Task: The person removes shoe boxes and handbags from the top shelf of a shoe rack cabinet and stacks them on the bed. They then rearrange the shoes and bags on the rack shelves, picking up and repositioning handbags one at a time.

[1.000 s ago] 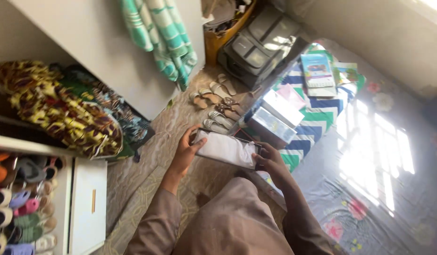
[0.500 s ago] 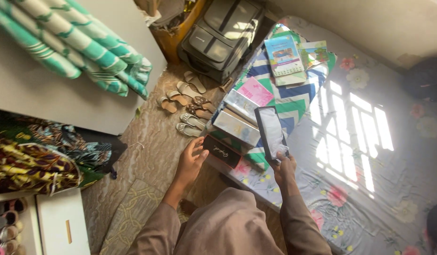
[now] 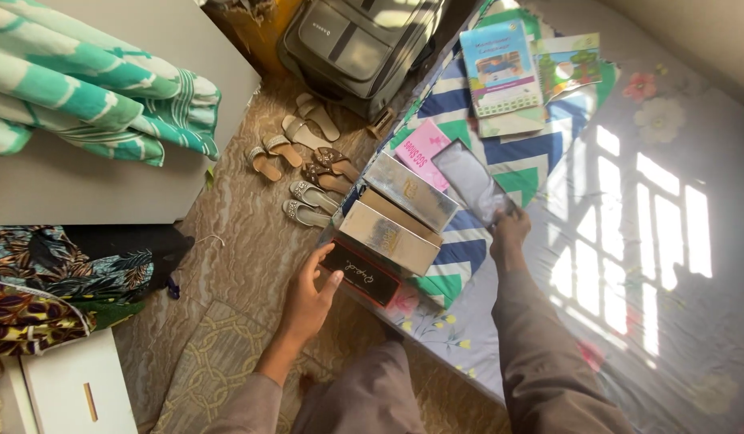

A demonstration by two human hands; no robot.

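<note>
Left hand [image 3: 309,291] is spread w/ fingers resting on the near end of a black box [image 3: 362,273], thumb up along its side, not really clamping it. The box is long, flat, dark w/ some pale script on the lid, sitting at the bed [image 3: 629,321] edge, partly overhanging the floor side.

Right hand [image 3: 508,233] is further out over the bed, pinching the near corner of a flat grey sleeve-like pack [image 3: 471,181], glossy, rectangular, tilted up off the bedding. Fingers closed on it, can't see the thumb clearly.

Between the two hands: two more long boxes stacked at an angle just beyond the black one, a tan box [image 3: 388,238] touching it, then a silvery box [image 3: 410,190] past that. A pink card [image 3: 424,149] pokes out just past the silver one, next to the grey pack.

Beyond the right hand, further up the bed, a couple of booklets [image 3: 500,68] on a blue/green zigzag cloth [image 3: 541,153]. Beyond the left hand on the floor: several sandals [image 3: 308,173] in a cluster, and a grey suitcase [image 3: 356,44] past those.
</note>
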